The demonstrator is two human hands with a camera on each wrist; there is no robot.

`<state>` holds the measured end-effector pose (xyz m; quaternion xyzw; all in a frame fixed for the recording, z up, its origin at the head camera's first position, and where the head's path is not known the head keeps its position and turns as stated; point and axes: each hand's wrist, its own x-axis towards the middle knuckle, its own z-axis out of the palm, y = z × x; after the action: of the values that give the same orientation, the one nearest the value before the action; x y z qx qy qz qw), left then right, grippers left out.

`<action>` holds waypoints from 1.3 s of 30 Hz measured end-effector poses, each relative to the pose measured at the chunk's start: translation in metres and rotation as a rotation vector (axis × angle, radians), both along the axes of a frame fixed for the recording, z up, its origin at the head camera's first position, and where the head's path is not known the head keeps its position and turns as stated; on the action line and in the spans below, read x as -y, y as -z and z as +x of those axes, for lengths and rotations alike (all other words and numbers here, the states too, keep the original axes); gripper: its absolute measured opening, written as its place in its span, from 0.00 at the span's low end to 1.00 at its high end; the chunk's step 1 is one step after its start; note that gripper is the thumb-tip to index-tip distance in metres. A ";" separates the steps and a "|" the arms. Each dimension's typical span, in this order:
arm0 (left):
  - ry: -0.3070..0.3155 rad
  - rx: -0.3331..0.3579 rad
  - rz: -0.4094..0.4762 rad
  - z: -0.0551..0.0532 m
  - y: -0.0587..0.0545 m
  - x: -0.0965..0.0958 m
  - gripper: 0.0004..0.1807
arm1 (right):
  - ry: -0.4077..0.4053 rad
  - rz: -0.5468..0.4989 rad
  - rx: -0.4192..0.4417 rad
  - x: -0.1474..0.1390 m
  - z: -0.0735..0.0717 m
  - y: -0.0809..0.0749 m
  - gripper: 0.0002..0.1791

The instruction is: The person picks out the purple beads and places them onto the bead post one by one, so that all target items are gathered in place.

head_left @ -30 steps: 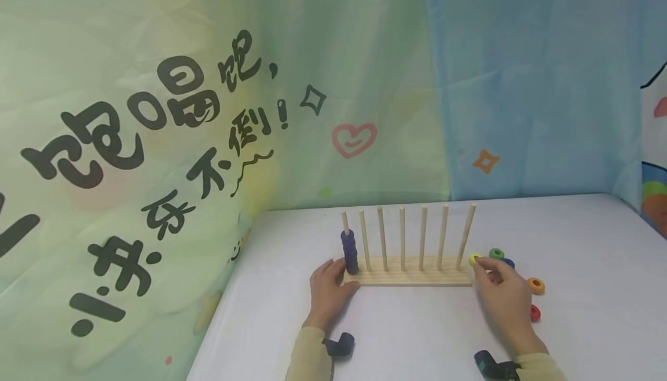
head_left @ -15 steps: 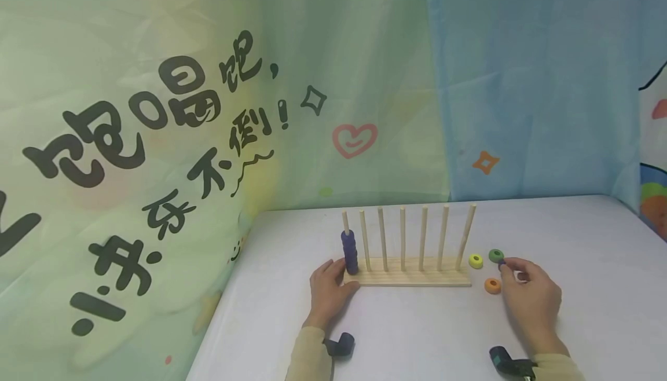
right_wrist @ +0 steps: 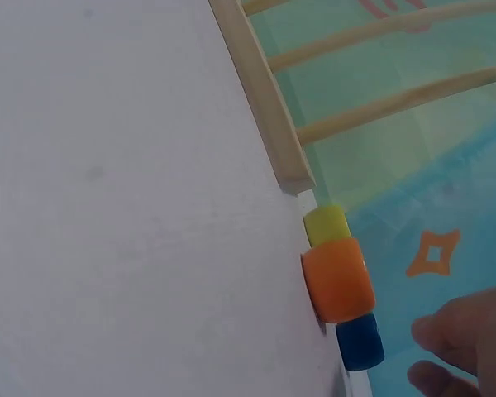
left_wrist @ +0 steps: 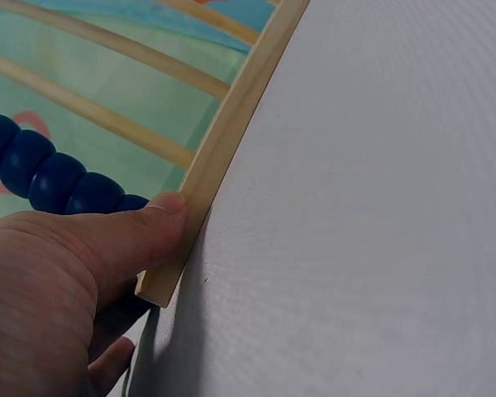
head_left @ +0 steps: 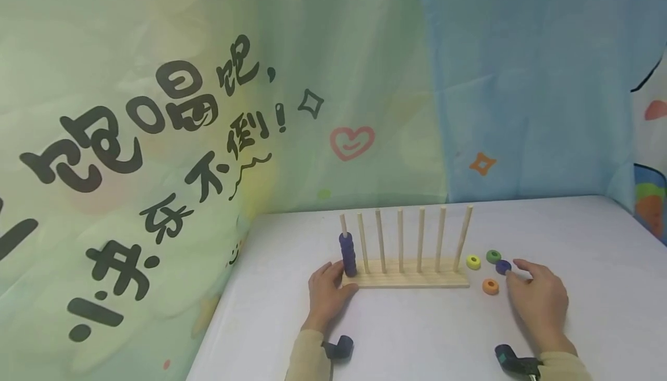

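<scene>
A wooden peg rack (head_left: 406,279) with a row of upright pegs stands on the white table. Dark blue beads (head_left: 347,255) are stacked on its leftmost peg. My left hand (head_left: 325,292) grips the base at that end, its thumb lying on the front edge in the left wrist view. Just right of a loose blue bead (head_left: 503,267) is my right hand (head_left: 539,303), thumb and fingers apart with a gap between them. Close by lie an orange bead (head_left: 490,286), a yellow bead (head_left: 473,262) and a green bead (head_left: 493,256).
The loose beads form a small cluster beyond the rack's right end. Printed cloth (head_left: 354,80) hangs behind and to the left of the white table (head_left: 417,334). A dark wrist-worn device sits on each forearm.
My right hand has moved right from the yellow bead, past the blue one, and its fingers have come off the blue bead. The orange bead now lies further left. The red bead is out of sight.
</scene>
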<state>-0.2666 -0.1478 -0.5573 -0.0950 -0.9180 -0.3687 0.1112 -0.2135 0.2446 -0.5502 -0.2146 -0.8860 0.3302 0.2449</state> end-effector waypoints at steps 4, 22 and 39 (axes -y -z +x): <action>0.010 -0.021 0.004 0.000 0.002 0.002 0.30 | -0.012 -0.013 0.085 0.000 -0.003 -0.001 0.23; -0.004 0.019 0.002 -0.002 0.006 0.001 0.31 | -0.181 0.040 0.310 -0.014 -0.016 -0.005 0.30; -0.023 0.024 0.003 -0.003 0.006 0.002 0.31 | -0.173 -0.013 0.317 -0.012 -0.018 -0.009 0.29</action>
<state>-0.2696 -0.1495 -0.5637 -0.0797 -0.9197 -0.3699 0.1047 -0.2315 0.2562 -0.5416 -0.1887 -0.9264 0.3179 0.0714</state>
